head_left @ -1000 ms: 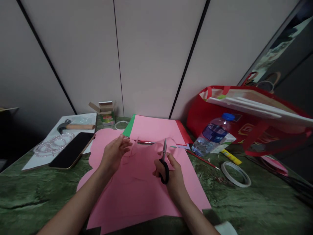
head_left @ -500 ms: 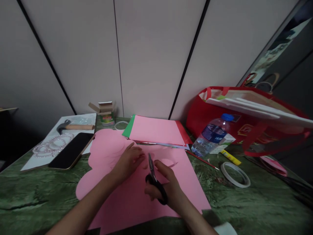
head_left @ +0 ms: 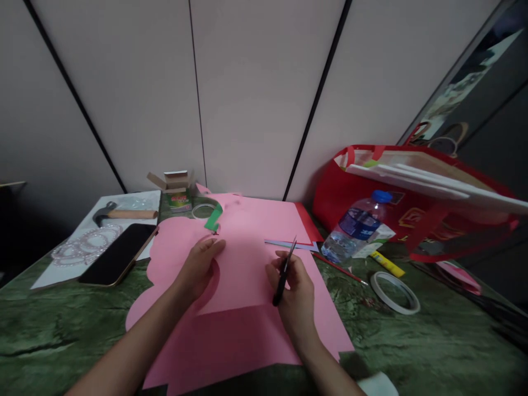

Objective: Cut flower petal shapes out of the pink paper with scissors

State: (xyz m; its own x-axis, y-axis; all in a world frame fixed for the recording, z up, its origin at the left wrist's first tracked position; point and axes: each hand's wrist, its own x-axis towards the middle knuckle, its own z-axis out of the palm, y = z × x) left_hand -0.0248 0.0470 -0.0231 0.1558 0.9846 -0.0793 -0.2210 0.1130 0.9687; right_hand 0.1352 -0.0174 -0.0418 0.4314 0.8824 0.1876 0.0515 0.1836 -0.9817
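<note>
My left hand (head_left: 201,264) pinches the left side of a pink paper sheet (head_left: 243,267), thumb on top. That sheet is lifted and has a ragged cut far edge, with a strip curling up at its far left. Black-handled scissors (head_left: 284,275) are in my right hand (head_left: 295,291), blades pointing up and away. The scissors are beside the sheet's right side; whether the fingers touch it I cannot tell. Pink scalloped paper shapes (head_left: 163,264) lie left of my left hand. Beneath everything spreads a larger pink sheet (head_left: 247,346).
Behind lies stacked pink and red paper (head_left: 307,220). At left are a phone (head_left: 121,254), a hammer (head_left: 127,214), beads (head_left: 86,245) and a small box (head_left: 178,192). At right stand a water bottle (head_left: 355,225), tape roll (head_left: 395,293), yellow tube (head_left: 388,264) and red bag (head_left: 412,220).
A cut pink sheet is now raised in my left hand, covering part of the paper behind. My right hand has moved right with the scissors, away from my left hand.
</note>
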